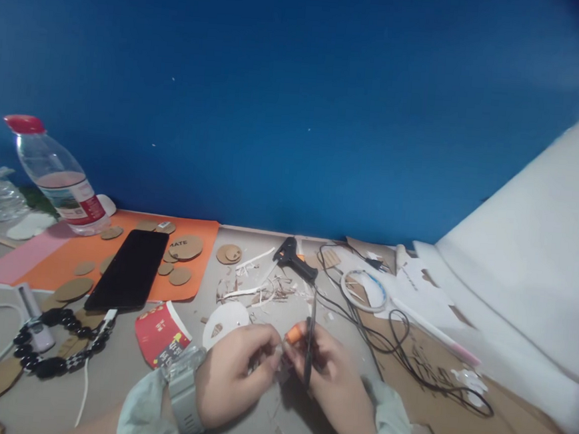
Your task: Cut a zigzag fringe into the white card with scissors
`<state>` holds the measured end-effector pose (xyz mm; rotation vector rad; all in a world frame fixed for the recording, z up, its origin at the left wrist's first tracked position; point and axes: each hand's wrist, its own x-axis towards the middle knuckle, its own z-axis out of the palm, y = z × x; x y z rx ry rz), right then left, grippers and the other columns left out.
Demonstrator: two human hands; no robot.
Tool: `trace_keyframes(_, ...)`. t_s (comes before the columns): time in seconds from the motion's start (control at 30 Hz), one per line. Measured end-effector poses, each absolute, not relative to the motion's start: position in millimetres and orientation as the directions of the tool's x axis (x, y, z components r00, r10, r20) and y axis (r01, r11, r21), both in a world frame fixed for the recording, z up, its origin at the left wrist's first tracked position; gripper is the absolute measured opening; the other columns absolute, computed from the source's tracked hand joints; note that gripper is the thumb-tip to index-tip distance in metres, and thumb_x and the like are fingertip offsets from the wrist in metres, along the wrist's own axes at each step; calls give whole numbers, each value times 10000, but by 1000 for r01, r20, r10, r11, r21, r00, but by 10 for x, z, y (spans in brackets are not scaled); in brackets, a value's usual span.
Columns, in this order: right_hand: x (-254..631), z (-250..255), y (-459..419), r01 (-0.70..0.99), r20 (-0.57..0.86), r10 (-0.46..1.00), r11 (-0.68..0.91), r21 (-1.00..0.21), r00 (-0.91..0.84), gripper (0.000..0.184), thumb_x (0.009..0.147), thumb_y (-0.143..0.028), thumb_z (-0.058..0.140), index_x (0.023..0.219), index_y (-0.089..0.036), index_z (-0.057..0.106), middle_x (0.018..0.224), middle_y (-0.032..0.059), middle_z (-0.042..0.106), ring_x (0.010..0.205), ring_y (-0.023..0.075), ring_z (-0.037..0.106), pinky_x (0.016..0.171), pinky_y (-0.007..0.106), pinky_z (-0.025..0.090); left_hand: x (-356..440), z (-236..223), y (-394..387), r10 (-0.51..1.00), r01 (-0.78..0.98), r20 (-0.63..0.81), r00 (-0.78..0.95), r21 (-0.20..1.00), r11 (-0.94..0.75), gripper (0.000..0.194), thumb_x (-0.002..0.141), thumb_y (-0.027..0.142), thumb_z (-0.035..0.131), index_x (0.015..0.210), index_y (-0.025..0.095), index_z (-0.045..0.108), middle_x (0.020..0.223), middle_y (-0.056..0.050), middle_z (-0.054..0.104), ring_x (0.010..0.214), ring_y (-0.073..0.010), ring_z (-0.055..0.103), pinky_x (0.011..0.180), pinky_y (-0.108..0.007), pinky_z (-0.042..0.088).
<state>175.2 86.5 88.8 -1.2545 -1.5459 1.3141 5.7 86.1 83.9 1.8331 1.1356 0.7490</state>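
Close together over the near middle of the table, both my hands have their fingers bent inward. My left hand (pixel 240 367), with a grey watch (pixel 186 396) on its wrist, pinches at something small and pale, mostly hidden by the fingers. In my right hand (pixel 339 378) is a slim black tool (pixel 309 352) standing nearly upright. A small orange piece (pixel 294 334) shows at the same fingertips; whether it belongs to the tool I cannot tell. A white disc (pixel 216 319) lies just behind my left hand, and a cut red paper cup (pixel 160 336) is to its left.
A black glue gun (pixel 293 261) lies behind my hands near paper scraps (pixel 264 290). Its cable (pixel 384 348) winds right over cardboard (pixel 438 362). Left are a phone (pixel 130 268), cardboard discs (pixel 185 247), an orange folder (pixel 200 263), a beaded bracelet (pixel 52 367) and a bottle (pixel 66 186).
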Motion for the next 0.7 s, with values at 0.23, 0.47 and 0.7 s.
trace_keyframes(0.23, 1754, 873, 879, 189, -87, 981, -53, -980, -174, 174, 795, -340, 624, 815, -179, 562, 692, -27, 557, 645, 143, 541, 605, 253, 450, 44, 774, 849, 931, 417, 92, 353, 875, -244, 122, 847, 203, 443, 750, 193, 516, 689, -3, 555, 669, -162, 519, 648, -265, 392)
trace_keyframes(0.47, 1731, 907, 878, 175, -116, 971, -80, -981, -208, 189, 798, -348, 616, 806, -173, 548, 673, -23, 547, 627, 141, 534, 578, 249, 435, 45, 797, 864, 928, 400, 108, 357, 880, -256, 165, 870, 227, 427, 739, 190, 521, 685, -3, 558, 672, -158, 523, 651, -261, 392)
trace_keyframes(0.7, 1730, 973, 871, 204, -111, 974, -70, -976, -198, 234, 792, -402, 627, 760, -186, 542, 638, -28, 523, 573, 125, 493, 544, 242, 413, 39, 793, 869, 920, 371, 122, 372, 889, -268, 205, 905, 259, 407, 767, 192, 543, 694, -2, 570, 662, -149, 521, 649, -257, 395)
